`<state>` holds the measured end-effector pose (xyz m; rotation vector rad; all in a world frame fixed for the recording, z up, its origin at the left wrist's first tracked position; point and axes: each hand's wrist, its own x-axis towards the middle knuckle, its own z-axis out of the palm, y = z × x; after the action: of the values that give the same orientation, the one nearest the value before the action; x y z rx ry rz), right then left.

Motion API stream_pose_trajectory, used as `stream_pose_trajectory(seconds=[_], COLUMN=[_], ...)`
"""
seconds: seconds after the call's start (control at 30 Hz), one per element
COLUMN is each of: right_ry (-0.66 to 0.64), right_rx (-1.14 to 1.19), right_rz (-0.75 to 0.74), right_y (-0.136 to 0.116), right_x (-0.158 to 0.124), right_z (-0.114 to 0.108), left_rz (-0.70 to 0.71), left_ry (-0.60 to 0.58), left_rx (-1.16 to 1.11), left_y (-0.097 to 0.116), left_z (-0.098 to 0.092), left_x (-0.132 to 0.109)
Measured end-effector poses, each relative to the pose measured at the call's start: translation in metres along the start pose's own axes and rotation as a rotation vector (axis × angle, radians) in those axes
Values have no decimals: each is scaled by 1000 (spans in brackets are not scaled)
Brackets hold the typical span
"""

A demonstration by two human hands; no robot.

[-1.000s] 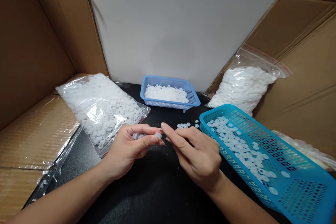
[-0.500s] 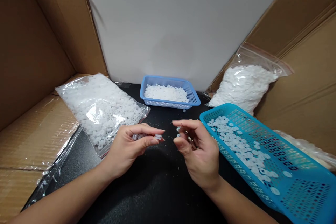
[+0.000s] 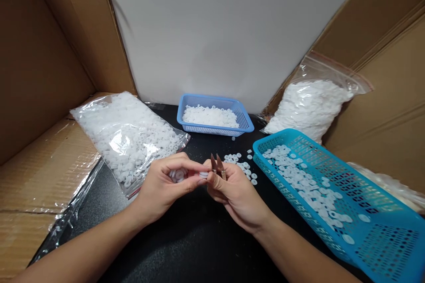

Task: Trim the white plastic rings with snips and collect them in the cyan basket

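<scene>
In the head view, my left hand [image 3: 166, 183] is closed, pinching small white plastic rings [image 3: 203, 175] between thumb and forefinger. More white rings [image 3: 178, 175] are cupped in its palm. Against those fingertips is my right hand [image 3: 237, 192], closed around a pair of small metal snips [image 3: 218, 169]. Their two pointed blades stick up apart from each other, while the handles are hidden in the grip. Just beyond the right hand, loose white rings [image 3: 247, 169] lie on the black tabletop [image 3: 199, 239].
At the right stands a turquoise basket [image 3: 305, 225] holding white rings. A smaller blue basket [image 3: 212, 130] of white pieces is at the back. Filled clear bags lie left [image 3: 133, 137] and back right [image 3: 308, 101]. Cardboard walls [image 3: 49, 31] flank the table.
My right hand has moved left and closed up to the left fingertips. The snips' blades now show between its fingers, and loose rings behind it are uncovered. The left hand has barely moved.
</scene>
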<state>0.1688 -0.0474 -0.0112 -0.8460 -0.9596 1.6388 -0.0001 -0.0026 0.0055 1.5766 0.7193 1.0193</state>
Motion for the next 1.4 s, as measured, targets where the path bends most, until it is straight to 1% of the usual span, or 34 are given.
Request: stream_pose_trajectory(seconds=[0.1,0.17,0.33,0.4,0.47,0.53,0.57,0.63,0.7,0.73,0.8,0.87,0.93,1.03,1.27,1.4], right_ry=[-46,-51,16,13,20,77,116,173,178,176,181,188,179,162,166,169], right_rx=[38,55,28,0,-75,-247,-374,-677,-969,-1093,-1281,-1397,-1449,-1451,-1497,-1535], right_rz=[27,25,20,17,-23,-146,-247,-498,-742,-840,-979,-1053,-1081,-1081,-1089,-1095], right_y=[0,0,0,2,2,1,-1,-6,-13,-15,-19,-19,-17,-15,-14,-15], right_x=[1,1,2,2,2,1,0,-3,-7,-8,-9,-9,-9,-9,-10,-12], right_z=[0,1,2,2,0,-3,-5,-9,-13,-14,-16,-17,-16,-16,-14,-13], left_rz=[-11,-13,-2,-4,-24,-55,-70,-93,-138,-174,-258,-318,-340,-339,-379,-377], left_ry=[5,9,-8,-10,-9,-9,-7,2,10,15,20,26,31,37,64,57], left_rx=[-34,-23,29,20,1,-19,-27,-41,-79,-123,-247,-370,-442,-471,-409,-379], left_y=[0,0,2,2,0,-1,-2,-2,-2,-1,0,1,2,3,1,2], left_z=[0,-1,-1,-1,-1,-2,-2,-3,-3,-3,-3,-2,-1,1,2,1], left_x=[-1,-2,-2,-2,-2,-2,-3,-4,-5,-5,-5,-5,-3,-1,-3,-4])
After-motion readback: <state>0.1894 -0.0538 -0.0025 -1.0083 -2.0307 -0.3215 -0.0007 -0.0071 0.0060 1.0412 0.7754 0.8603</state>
